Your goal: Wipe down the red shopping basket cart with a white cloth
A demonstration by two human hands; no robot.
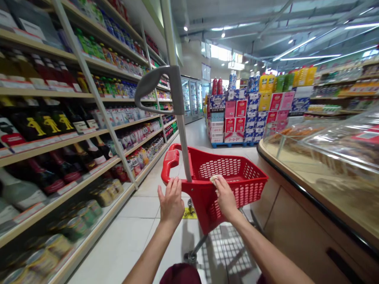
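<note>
A red plastic shopping cart point(231, 159) with a pierced basket stands in front of me, and nothing shows inside the part of the basket I can see. My left hand point(171, 203) rests its fingertips on the cart's near rim, fingers stretched out and thumb apart. A small whitish cloth point(217, 179) is pinched in my right hand point(226, 199), pressed against the basket's near top edge. From the cart's left part rises a metal pole point(184, 146) with a grey looped handle point(160, 88) on it.
Shelves of bottles and cans point(85, 136) line the left side. At the right is a glass-topped display counter point(310, 173), close to the cart. Stacked drink cartons point(235, 118) stand on a blue pallet ahead. Tiled floor point(136, 228) runs between; glass-door coolers point(192, 96) are farther back.
</note>
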